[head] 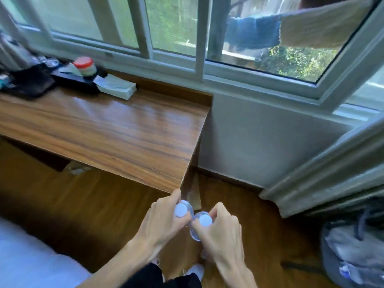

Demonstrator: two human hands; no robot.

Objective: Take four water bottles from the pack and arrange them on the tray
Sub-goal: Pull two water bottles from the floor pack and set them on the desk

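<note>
Two clear water bottles with white caps hang upright in front of me, seen from above. My left hand (164, 220) is wrapped around the neck of the left bottle (180, 210). My right hand (220, 231) grips the neck of the right bottle (205, 220). The two bottles are side by side, almost touching, just off the near right corner of the wooden desk (116, 129). Their bodies are mostly hidden by my hands. No tray can be made out with certainty; a dark flat item (70, 79) lies at the desk's far left.
On the desk's far left stand a red-lidded jar (85, 66), a white tissue pack (118, 87) and a black cloth (29, 82). A window runs behind the desk. A grey bag (353, 246) sits on the wooden floor at right. White bedding (25, 256) lies at lower left.
</note>
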